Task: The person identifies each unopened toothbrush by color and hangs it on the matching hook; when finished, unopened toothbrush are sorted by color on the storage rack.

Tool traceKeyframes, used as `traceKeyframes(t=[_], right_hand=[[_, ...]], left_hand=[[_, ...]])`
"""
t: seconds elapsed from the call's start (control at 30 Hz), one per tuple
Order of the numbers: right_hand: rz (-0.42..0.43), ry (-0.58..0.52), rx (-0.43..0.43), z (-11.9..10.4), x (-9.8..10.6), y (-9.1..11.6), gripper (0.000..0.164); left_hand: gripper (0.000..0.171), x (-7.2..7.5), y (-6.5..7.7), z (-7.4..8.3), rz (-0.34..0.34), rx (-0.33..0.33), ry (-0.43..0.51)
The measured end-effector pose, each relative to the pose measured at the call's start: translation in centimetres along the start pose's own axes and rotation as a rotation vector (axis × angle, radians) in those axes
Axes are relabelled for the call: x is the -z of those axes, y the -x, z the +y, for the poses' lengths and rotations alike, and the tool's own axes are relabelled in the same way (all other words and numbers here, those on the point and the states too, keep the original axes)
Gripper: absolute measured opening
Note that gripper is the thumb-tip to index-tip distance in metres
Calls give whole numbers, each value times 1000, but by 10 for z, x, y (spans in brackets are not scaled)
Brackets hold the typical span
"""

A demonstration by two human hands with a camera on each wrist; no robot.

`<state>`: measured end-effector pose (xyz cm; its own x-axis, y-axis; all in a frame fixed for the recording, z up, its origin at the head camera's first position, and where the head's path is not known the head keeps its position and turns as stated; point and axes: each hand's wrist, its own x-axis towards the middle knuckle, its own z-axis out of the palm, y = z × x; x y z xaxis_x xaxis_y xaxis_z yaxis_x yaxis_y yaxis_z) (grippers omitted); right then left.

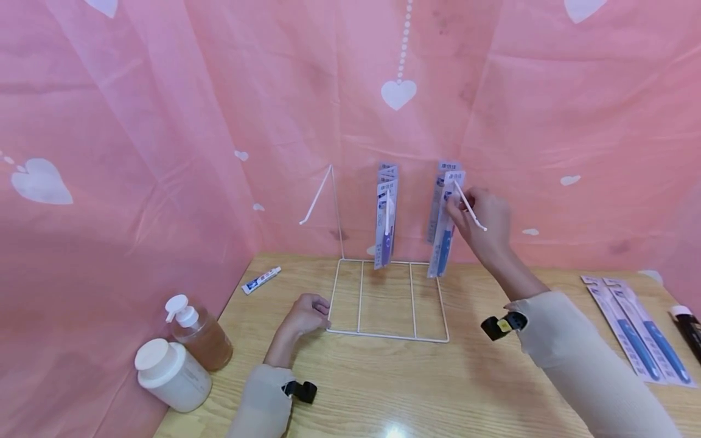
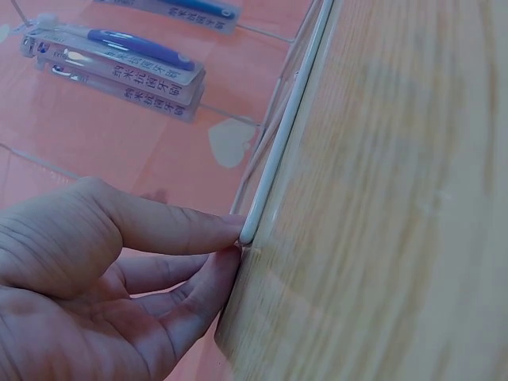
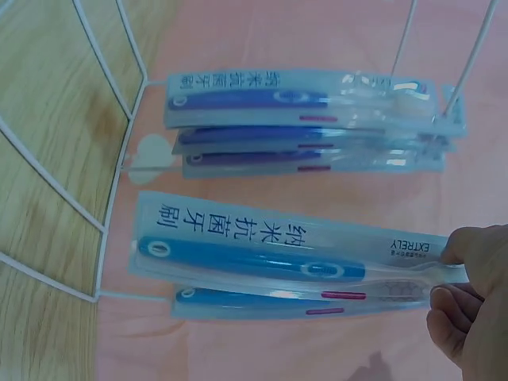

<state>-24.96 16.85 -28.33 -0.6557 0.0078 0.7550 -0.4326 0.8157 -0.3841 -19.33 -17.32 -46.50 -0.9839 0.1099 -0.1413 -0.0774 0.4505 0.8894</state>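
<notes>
My right hand (image 1: 487, 222) pinches the upper part of a packaged blue toothbrush (image 1: 445, 249) on the right hook of a white wire rack (image 1: 386, 335). In the right wrist view, another packaged blue toothbrush (image 3: 238, 305) hangs close behind it. Several packaged purple toothbrushes (image 1: 386, 246) hang from the middle hook. At the rack's front left corner is my left hand (image 1: 303, 316). The left wrist view shows its thumb and fingers pinching the end of the base wire (image 2: 286, 131).
The rack's left hook (image 1: 316, 198) is bare. A toothpaste tube (image 1: 261, 280), an amber pump bottle (image 1: 205, 340) and a white jar (image 1: 174, 377) stand or lie at left. Two packaged blue toothbrushes (image 1: 630, 328) and a black white-capped item (image 1: 689, 331) lie at right. Pink cloth (image 1: 306, 73) hangs behind.
</notes>
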Motion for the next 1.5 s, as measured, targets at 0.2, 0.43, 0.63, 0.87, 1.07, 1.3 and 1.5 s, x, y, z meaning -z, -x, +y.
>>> traceKeyframes(t=[0.2,0.43,0.63,0.87,1.07,1.3,1.5], right_hand=[[7,10,-42,7,-10,-9,25],[35,30,-48,11,-18,-13,24],[22,17,-57,11,-17,-12,25],[-286,50,-140,33,1,-8,38],[-517,223,-313,92,31,7,67],[-595,292,-406,186,76,44,48],[-633,344,-500,239,101,79,41]], left_hand=[[39,-1,2,1,5,-11,-1],[38,-3,2,1,0,-18,15],[39,-2,1,0,1,-24,6],[39,-1,3,0,10,-8,2],[40,-1,3,0,7,-2,5],[41,2,5,-1,8,7,-5],[39,8,11,-3,13,10,-9]])
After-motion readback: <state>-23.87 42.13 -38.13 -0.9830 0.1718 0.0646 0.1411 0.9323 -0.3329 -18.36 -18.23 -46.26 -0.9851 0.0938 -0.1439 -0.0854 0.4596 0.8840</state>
